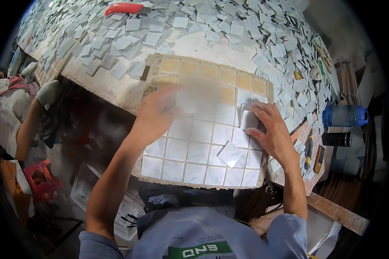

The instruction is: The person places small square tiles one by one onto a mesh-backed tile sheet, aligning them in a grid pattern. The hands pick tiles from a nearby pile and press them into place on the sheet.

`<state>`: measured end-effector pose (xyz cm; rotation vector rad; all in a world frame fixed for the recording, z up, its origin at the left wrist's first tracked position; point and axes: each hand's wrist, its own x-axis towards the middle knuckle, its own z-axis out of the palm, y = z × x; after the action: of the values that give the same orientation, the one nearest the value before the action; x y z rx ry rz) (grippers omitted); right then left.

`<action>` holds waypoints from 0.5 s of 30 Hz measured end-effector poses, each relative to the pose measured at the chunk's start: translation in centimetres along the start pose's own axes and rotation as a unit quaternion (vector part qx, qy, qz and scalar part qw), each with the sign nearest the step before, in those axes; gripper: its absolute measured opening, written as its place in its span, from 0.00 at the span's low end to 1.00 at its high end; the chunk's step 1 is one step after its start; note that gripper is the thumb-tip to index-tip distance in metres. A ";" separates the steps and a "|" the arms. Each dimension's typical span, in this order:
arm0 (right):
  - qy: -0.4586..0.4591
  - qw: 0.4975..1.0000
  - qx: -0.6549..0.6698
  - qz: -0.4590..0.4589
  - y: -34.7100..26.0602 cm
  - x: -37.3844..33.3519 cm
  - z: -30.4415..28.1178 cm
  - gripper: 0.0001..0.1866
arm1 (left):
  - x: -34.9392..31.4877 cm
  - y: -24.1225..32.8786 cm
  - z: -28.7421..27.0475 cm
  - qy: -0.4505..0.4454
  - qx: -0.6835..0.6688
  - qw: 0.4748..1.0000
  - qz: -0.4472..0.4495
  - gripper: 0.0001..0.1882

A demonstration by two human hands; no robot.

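Note:
A square grid mould point(170, 67) lies in front of me, its lower rows filled with white marble tiles point(173, 170) and its upper cells showing a yellowish bottom. My left hand point(157, 112) is over the grid's left side, its fingers smeared by motion; a pale blur beside them hides several cells, and I cannot make out whether they hold anything. At the right edge of the grid, my right hand point(268, 127) pinches a small white tile point(248, 120) between thumb and fingers, tilted above the cells. One loose tile point(230, 154) lies askew on top of the laid ones.
Loose tiles point(237, 28) are heaped across the table behind the mould, with a red-handled tool point(124, 8) among them. On the right are a knife-like tool point(308, 151) and a blue water bottle point(345, 116). Another person's gloved hand point(47, 93) is at the left, above a red basket point(42, 179).

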<state>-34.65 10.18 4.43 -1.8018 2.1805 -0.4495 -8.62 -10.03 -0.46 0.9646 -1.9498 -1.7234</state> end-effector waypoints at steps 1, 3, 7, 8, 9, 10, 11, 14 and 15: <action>0.010 1.000 -0.014 -0.007 -0.2 0.0 0.0 0.30 | 0.1 -0.3 -0.1 0.006 0.011 1.000 0.019 0.24; 0.030 0.998 -0.041 -0.021 -0.6 0.0 -0.1 0.29 | 0.4 -1.1 -0.3 0.017 0.032 0.998 0.057 0.23; 0.028 0.997 0.029 0.068 -0.3 -0.6 0.2 0.22 | 0.5 -0.2 -0.5 0.035 0.114 0.992 0.046 0.21; 0.030 0.993 0.083 0.083 -0.2 -0.5 0.1 0.20 | 0.6 0.5 -1.0 0.019 0.106 0.994 0.006 0.20; 0.031 0.985 0.138 0.098 -0.1 -0.4 0.2 0.19 | 0.7 0.9 -1.2 0.003 0.098 0.995 -0.035 0.20; 0.053 0.979 0.178 0.088 0.0 -0.2 0.4 0.13 | 0.7 0.9 -1.3 -0.006 0.074 0.996 -0.053 0.19; 0.040 0.968 0.216 0.121 -0.1 0.1 0.2 0.13 | 0.6 0.9 -1.3 -0.014 0.050 0.996 -0.071 0.18; 0.029 0.938 0.303 0.164 -0.5 1.8 0.1 0.12 | 0.0 0.4 -0.6 0.044 0.208 0.976 0.051 0.17; 0.018 0.924 0.343 0.170 -0.5 2.6 0.4 0.12 | -0.3 0.2 -0.3 0.077 0.294 0.945 0.121 0.17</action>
<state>-34.56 7.56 4.23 -1.0269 1.9429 -1.0084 -8.28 -9.99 -0.14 0.9506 -2.4046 -0.9100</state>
